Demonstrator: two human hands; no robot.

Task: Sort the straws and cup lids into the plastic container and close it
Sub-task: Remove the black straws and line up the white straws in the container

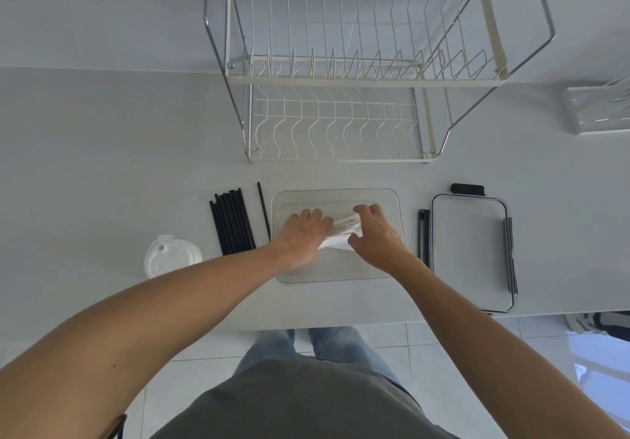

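Where the pale grey tabletop [102, 165] runs up to a plain light wall, the head view looks down on a two-tier wire dish rack [344, 97] standing at the back. Near the front edge sits the clear plastic container [392, 199], open. Both hands are inside it: the left hand [303, 234] and the right hand [373, 234] each have their fingers curled around a bundle of white wrapped straws [341, 227], held between them low over the container's floor. Just left of the container lies a single black straw [263, 208], and beside that a loose row of black straws [231, 223]. Farther left, near the tabletop's front, rests a stack of translucent cup lids [170, 256]. To the right lies the container lid [472, 251] with black clips, flat on the tabletop. Below the edge, white floor tiles [443, 353] show.
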